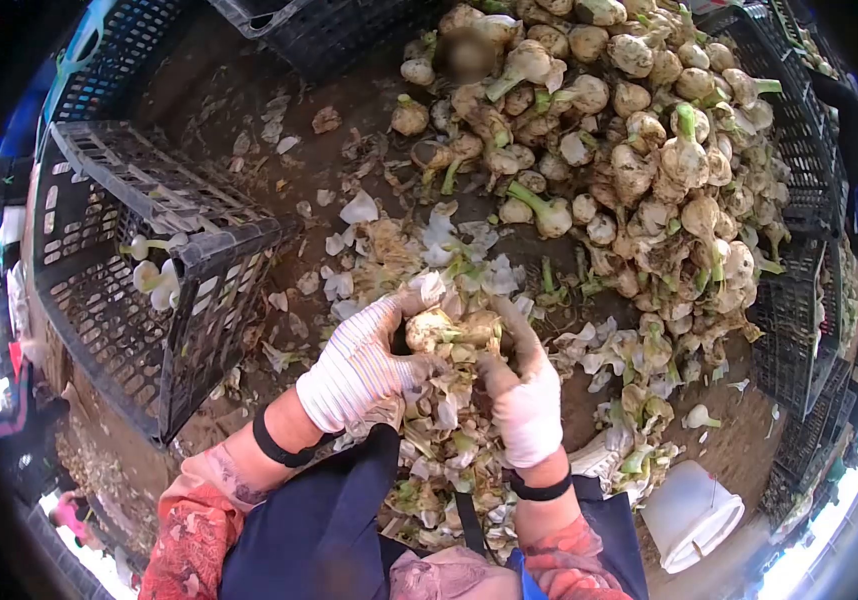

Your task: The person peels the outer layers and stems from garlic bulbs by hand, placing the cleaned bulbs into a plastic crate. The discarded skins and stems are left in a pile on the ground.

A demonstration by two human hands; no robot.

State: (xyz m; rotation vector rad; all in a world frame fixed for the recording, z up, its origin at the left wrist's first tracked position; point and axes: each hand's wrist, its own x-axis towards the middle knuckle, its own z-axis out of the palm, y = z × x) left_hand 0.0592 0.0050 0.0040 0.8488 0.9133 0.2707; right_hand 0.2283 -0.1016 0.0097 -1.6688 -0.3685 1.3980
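Observation:
My left hand [357, 358], in a striped white glove, is closed around a garlic bulb [430, 329] with its fingers and thumb curled at the bulb's edge. My right hand [527, 390], gloved in white with soiled fingertips, is curled around a second brownish garlic bulb [480, 328] close beside the first. Short stem ends lie between the two bulbs; whether they are joined I cannot make out. Below both hands, peeled skins and leaf scraps [454, 440] cover the ground between my legs.
A large heap of garlic bulbs [639, 150] fills the upper right. On the left stands a black plastic crate [114, 330] with several whiter bulbs [157, 283] inside. More black crates [789, 320] line the right side. A white bucket [684, 505] leans at lower right.

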